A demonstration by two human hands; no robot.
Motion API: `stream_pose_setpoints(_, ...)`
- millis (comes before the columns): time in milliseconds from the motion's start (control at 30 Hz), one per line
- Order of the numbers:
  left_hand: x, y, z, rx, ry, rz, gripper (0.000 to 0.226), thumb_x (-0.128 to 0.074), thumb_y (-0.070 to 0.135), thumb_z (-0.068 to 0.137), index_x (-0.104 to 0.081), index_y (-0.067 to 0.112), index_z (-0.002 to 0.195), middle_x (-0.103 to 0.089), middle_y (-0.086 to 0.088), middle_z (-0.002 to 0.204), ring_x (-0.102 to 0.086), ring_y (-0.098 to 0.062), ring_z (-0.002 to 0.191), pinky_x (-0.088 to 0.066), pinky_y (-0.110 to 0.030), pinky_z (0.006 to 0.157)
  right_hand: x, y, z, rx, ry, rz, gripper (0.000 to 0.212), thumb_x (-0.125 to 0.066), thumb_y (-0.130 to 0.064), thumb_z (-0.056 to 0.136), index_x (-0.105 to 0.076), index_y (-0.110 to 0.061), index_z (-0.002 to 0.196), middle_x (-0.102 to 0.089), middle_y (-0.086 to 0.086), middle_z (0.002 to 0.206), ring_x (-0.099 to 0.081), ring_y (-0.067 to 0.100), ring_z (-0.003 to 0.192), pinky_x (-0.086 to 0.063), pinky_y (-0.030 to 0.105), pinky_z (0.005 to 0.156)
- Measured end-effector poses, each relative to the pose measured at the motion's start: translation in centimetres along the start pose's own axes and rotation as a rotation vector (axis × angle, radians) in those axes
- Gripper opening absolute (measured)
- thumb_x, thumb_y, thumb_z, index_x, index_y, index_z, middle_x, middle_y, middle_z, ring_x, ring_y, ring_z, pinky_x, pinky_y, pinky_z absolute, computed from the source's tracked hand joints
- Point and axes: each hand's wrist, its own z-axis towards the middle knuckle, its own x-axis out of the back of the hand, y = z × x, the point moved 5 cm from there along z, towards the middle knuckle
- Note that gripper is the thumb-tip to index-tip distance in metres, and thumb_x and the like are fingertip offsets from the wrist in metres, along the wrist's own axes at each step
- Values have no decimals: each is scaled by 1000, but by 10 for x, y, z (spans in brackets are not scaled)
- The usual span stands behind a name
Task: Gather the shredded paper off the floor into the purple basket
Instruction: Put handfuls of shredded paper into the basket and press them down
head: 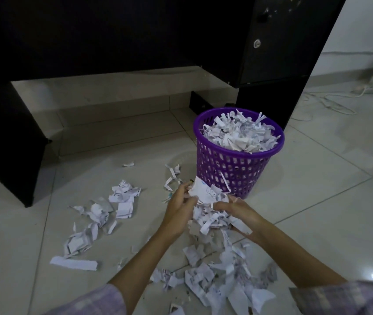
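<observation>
Cupping a bundle of shredded paper at frame centre, left hand & right hand both curled round it, pressing in from either side. Purple basket standing just above, centre-right, already heaped to the rim. Best squeezing the wad tight, lifting over the rim, pressing down w/ palms to avoid spill. More scraps lying bottom centre & left.

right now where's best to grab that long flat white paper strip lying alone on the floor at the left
Pinch the long flat white paper strip at its near-left end, from above. It lies flat on the tile apart from the other scraps, so fingers should slide under that free end; judging by eye only.
</observation>
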Motion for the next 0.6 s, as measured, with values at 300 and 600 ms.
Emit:
stream_pose_setpoints(300, 19, 58, 38, -151, 124, 220, 24, -43, 17, 100, -61, 4, 92, -62, -8, 79, -56, -23, 74, -45, -36, 71, 21, -105, -22, 191, 73, -103, 35, -70, -17, 83, -59, -11, 116, -69, 6, 113, -68, 20, 96, -55, 29, 78)
stream_pose_setpoints(600, 3, 137, 93, -290, 31, 557, 31, -41, 24, 100, -60, 4, 116, -50, -9, 114, -48, -18, 104, -27, -21, 73, 52, -215, -26, 450, 277, -118, 11, -64, -13, 89, -58, -22, 91, -63, -4, 87, -62, -11, 60, -46, 7, 53)
